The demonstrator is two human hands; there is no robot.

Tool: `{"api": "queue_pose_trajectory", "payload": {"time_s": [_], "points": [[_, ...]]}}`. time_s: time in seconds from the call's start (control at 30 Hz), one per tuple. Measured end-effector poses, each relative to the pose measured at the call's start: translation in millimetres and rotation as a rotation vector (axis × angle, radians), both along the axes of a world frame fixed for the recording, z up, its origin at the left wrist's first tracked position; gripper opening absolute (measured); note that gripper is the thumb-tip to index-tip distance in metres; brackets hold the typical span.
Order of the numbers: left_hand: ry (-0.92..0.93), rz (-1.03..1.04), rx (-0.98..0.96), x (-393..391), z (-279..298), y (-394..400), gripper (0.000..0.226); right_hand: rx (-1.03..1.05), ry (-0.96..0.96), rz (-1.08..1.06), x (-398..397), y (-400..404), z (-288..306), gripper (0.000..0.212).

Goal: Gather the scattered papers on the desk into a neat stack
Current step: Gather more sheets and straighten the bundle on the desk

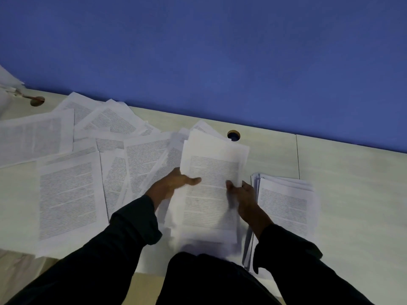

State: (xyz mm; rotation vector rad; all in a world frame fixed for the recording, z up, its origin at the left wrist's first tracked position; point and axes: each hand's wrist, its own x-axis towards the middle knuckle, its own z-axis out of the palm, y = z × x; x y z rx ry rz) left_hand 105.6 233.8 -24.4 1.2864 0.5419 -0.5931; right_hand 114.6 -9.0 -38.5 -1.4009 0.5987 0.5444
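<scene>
I hold a bundle of printed white sheets (pixel 211 186) upright over the front middle of the pale desk (pixel 352 172). My left hand (pixel 174 186) grips its left edge, thumb across the top page. My right hand (pixel 244 194) grips its right edge, thumb on the page. To the right of the bundle lies a gathered stack of papers (pixel 286 203), its edges slightly fanned. Several loose printed sheets (pixel 70 194) lie scattered and overlapping across the left half of the desk.
A blue wall (pixel 220 62) runs along the desk's far edge. Two round cable holes sit near that edge, one at the far left (pixel 37 101) and one in the middle (pixel 234 135). More paper (pixel 8 82) sits at the far left corner.
</scene>
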Motion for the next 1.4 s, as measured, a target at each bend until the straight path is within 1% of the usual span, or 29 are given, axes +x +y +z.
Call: {"api": "queue_pose_trajectory", "payload": {"time_s": [0.03, 0.1, 0.13, 0.17, 0.2, 0.23, 0.3, 0.37, 0.4, 0.5, 0.57, 0.6, 0.7, 0.73, 0.77, 0.83, 0.87, 0.93, 1.0, 1.07, 1.1, 1.17, 1.23, 1.3, 1.33, 1.37, 1.4], "points": [[-0.008, 0.029, 0.032, 1.5, 4.3, 1.6, 0.045, 0.016, 0.018, 0.015, 1.8, 0.1, 3.0, 0.014], [-0.002, 0.291, 0.079, 6.3, 5.3, 8.9, 0.046, 0.010, 0.043, 0.124, 1.6, -5.9, 10.2, 0.042], [0.004, 0.430, 0.049, 8.0, 2.8, 12.6, 0.048, 0.015, 0.060, 0.181, 0.7, -11.9, 13.5, 0.054], [0.013, 0.541, -0.002, 9.0, 1.4, 14.7, 0.051, 0.041, 0.087, 0.213, -0.9, -18.7, 14.5, 0.058], [0.032, 0.620, -0.050, 8.9, 0.1, 15.4, 0.054, 0.108, 0.125, 0.194, -4.6, -23.7, 16.2, 0.057], [0.056, 0.674, -0.092, 7.2, -1.0, 13.4, 0.055, 0.202, 0.162, 0.134, -10.1, -27.1, 16.7, 0.054], [0.094, 0.722, -0.159, 0.2, -2.3, 3.0, 0.052, 0.371, 0.172, 0.038, -20.2, -27.7, 16.2, 0.051], [0.126, 0.655, -0.142, -10.2, -0.9, -16.0, 0.048, 0.468, 0.125, 0.063, -26.2, -20.1, 14.0, 0.050], [0.130, 0.612, -0.135, -16.1, -0.9, -25.5, 0.048, 0.452, 0.096, 0.075, -27.1, -15.0, 13.9, 0.050], [0.103, 0.546, -0.155, -30.1, 6.1, -31.9, 0.053, 0.254, 0.045, 0.014, -24.8, -12.4, 14.5, 0.045], [0.053, 0.492, -0.157, -33.9, 19.9, -7.5, 0.053, 0.245, 0.004, 0.024, -23.4, -22.4, 15.9, 0.046], [0.025, 0.469, -0.175, -33.9, 24.5, 13.0, 0.052, 0.256, -0.016, 0.061, -23.7, -30.2, 17.9, 0.047], [0.065, 0.423, -0.251, -29.7, 44.0, 81.6, 0.061, 0.269, -0.011, 0.169, -22.0, -52.1, 26.1, 0.045], [0.077, 0.374, -0.271, -26.7, 52.2, 95.7, 0.061, 0.274, -0.018, 0.209, -20.5, -56.0, 29.5, 0.046], [0.075, 0.302, -0.255, -22.8, 57.9, 104.3, 0.055, 0.276, -0.033, 0.255, -18.9, -57.5, 33.7, 0.047], [0.080, 0.104, -0.189, -17.6, 68.5, 100.4, 0.039, 0.281, -0.049, 0.330, -15.5, -54.4, 41.5, 0.050], [0.100, -0.006, -0.147, -16.2, 71.5, 93.2, 0.037, 0.292, -0.047, 0.364, -14.4, -51.3, 44.7, 0.050], [0.118, -0.179, -0.046, -16.5, 69.5, 79.1, 0.040, 0.287, -0.023, 0.421, -14.3, -44.9, 49.8, 0.049], [0.105, -0.246, -0.026, -19.3, 56.6, 64.4, 0.045, 0.248, -0.018, 0.469, -17.7, -39.9, 51.9, 0.049], [0.091, -0.216, -0.022, -24.7, 45.9, 48.4, 0.046, 0.189, -0.042, 0.491, -23.5, -35.3, 51.3, 0.050], [0.072, -0.175, -0.017, -27.0, 40.8, 43.3, 0.047, 0.164, -0.046, 0.460, -26.1, -34.5, 49.6, 0.049], [0.047, -0.042, -0.035, -30.3, 34.7, 40.9, 0.053, 0.150, -0.006, 0.325, -30.3, -38.1, 44.7, 0.044], [0.021, 0.130, -0.088, -33.6, 29.2, 44.4, 0.054, 0.244, 0.074, 0.182, -33.5, -45.6, 40.5, 0.036], [-0.011, 0.294, -0.190, -39.1, 27.1, 37.0, 0.044, 0.386, 0.104, 0.080, -36.8, -49.4, 36.8, 0.022], [-0.030, 0.338, -0.243, -42.8, 28.1, 25.8, 0.041, 0.438, 0.095, 0.037, -37.1, -47.5, 36.1, 0.017], [-0.037, 0.335, -0.278, -47.9, 27.5, 10.6, 0.040, 0.459, 0.077, 0.004, -35.9, -42.1, 35.5, 0.016], [-0.030, 0.302, -0.297, -54.1, 26.3, -5.9, 0.044, 0.457, 0.057, -0.017, -33.4, -34.5, 35.7, 0.020]]}}
